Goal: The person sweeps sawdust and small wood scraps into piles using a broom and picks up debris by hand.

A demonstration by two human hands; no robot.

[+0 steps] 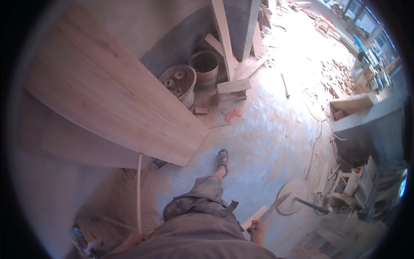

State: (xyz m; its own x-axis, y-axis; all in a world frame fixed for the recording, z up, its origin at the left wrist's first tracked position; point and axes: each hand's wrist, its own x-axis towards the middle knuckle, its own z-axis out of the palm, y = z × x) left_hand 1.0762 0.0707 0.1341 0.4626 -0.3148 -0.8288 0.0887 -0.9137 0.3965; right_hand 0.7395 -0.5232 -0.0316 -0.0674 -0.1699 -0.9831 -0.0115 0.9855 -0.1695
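My left hand (136, 239) is low beside my body, its fingers curled at the lower end of a long thin wooden strip (139, 194). The strip stands up from it toward the edge of a large pale wooden panel (116, 95). On the other side, my right hand (258, 232) is closed round a short light piece of wood (254, 218) together with a long, greyish, tapered thing (276, 203). The kind of that tapered thing is too blurred to tell.
Two buckets (204, 64) stand behind the panel, near upright planks (224, 39) and wooden blocks (233, 86). A round disc-like base with a dark bar (310, 204) lies right. Wood offcuts (351, 183) are piled beyond it. Cables (318, 142) trail over the dusty floor.
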